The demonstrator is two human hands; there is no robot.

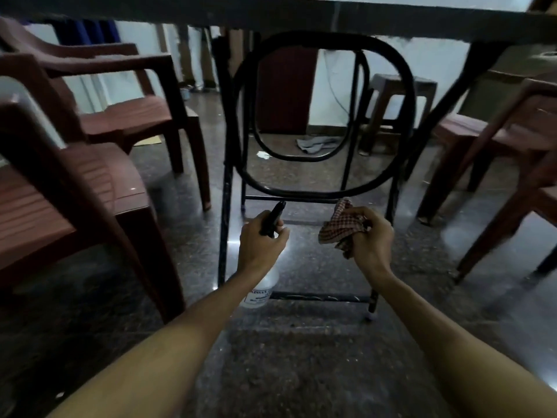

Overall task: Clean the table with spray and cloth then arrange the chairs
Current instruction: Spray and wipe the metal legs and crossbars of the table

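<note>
Below the table (pixel 301 16) edge, facing its black metal frame (pixel 225 191), both hands are occupied. Left hand (pixel 262 239): fingers curled round the black trigger head of the spray bottle (pixel 260 292), whose clear body hangs under the wrist. Right hand (pixel 372 236): clamped on the bunched checked cloth (pixel 337 227). Brown plastic chairs (pixel 90 188) stand close on both sides. Probable faults: the nozzle points toward the frame and floor (pixel 301 357), so a squeeze now would likely wet the polished floor and leave it slippery; a trailing cloth corner may snag the crossbar (pixel 301 199); with no free hand, no chair can be shifted safely
</note>
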